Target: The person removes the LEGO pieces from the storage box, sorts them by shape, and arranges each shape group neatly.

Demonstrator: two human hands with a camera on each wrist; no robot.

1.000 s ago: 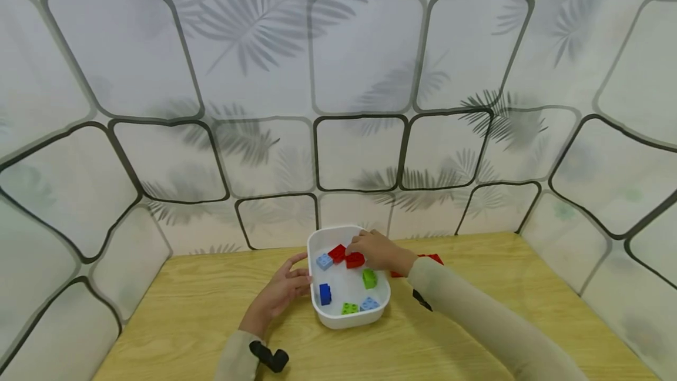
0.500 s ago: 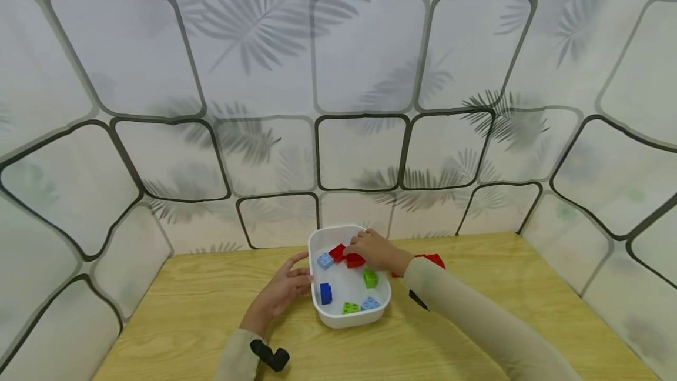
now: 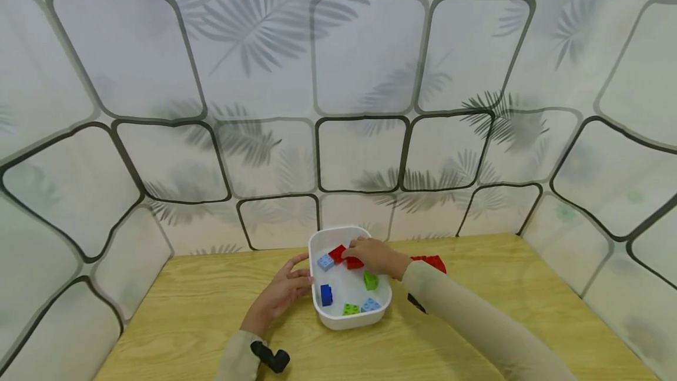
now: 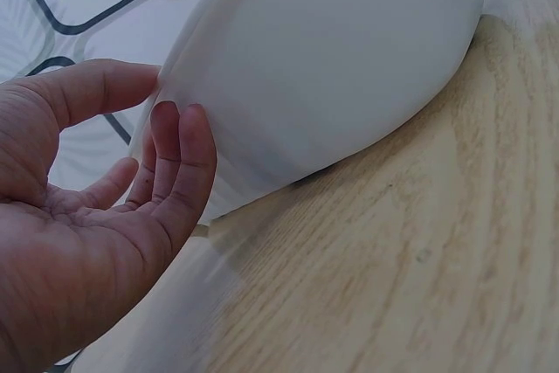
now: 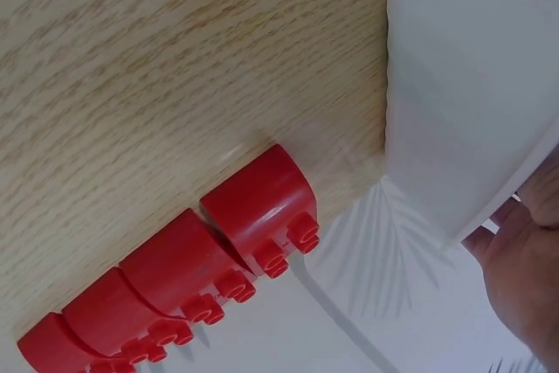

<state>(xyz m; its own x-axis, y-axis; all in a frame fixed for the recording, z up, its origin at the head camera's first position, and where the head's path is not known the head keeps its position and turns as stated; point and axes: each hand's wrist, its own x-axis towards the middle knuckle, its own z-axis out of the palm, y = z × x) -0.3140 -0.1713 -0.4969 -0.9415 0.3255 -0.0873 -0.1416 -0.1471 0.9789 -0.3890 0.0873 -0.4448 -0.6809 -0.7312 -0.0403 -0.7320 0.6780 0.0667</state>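
Note:
A white plastic bin stands on the wooden table, holding several toy building bricks. My left hand rests against its left side; in the left wrist view relaxed fingertips touch the bin's outer wall. Over the far right rim reaches my right hand, its fingers curled down onto a red toy brick, which they partly cover. Another red brick lies just left of those fingertips, with a light blue brick beside it. In the right wrist view the bin wall hides the right fingertips.
Inside the bin also lie a dark blue brick, a green brick, a lime brick and a second light blue brick. Right of the bin, a row of red bricks lies on the table, partly behind the right sleeve.
My right hand and forearm have shifted slightly to the left and down over the red brick. My left hand and the bin have stayed in place.

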